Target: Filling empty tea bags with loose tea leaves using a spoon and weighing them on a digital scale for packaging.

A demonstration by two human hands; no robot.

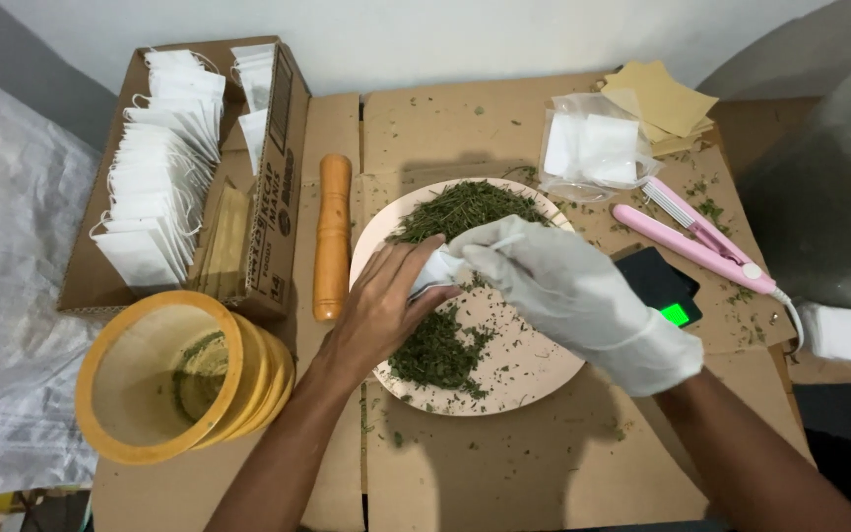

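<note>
Both hands meet over the pink plate (534, 379) of dried green herbs (440, 350): the bare left hand (381, 310) pinches a small white bag (435, 273), which the gloved right hand (568, 286) also grips. A cardboard box (283, 177) holds more white bags.

bare left hand (381, 310) and gloved right hand (573, 291) meet, fingers pinched.

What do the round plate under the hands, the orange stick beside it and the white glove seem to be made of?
The plate looks like matt pale-pink plastic or melamine, smooth and evenly coloured. The orange stick seems to be turned wood, with faint grain and a soft sheen. The glove on the right hand looks like thin white latex or similar rubber, wrinkling closely over the fingers.
</note>
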